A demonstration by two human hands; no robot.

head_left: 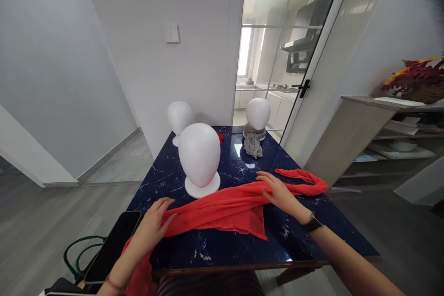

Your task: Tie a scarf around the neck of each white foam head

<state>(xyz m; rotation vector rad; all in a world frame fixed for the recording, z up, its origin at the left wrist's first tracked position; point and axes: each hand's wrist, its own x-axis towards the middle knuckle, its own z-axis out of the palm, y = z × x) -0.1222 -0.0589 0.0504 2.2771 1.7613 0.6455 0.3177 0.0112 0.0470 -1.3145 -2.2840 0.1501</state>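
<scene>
A long red scarf (222,206) lies stretched across the dark blue marbled table (208,252). Its left end hangs over the front edge, and its right end curls back on the tabletop. My left hand (156,219) rests at the scarf's left part, fingers spread loosely over the cloth. Toward the right, my right hand (277,192) lies on the scarf with fingers extended. Just behind the scarf stands a white mannequin head (199,155) on a round base, touched by neither hand.
Farther back are a second white head (179,118) and a third head (258,113) with a grey scarf (253,141) round its neck. A black tablet-like device (114,245) sits at the left front. Shelves (364,134) stand right, beside a glass door (274,46).
</scene>
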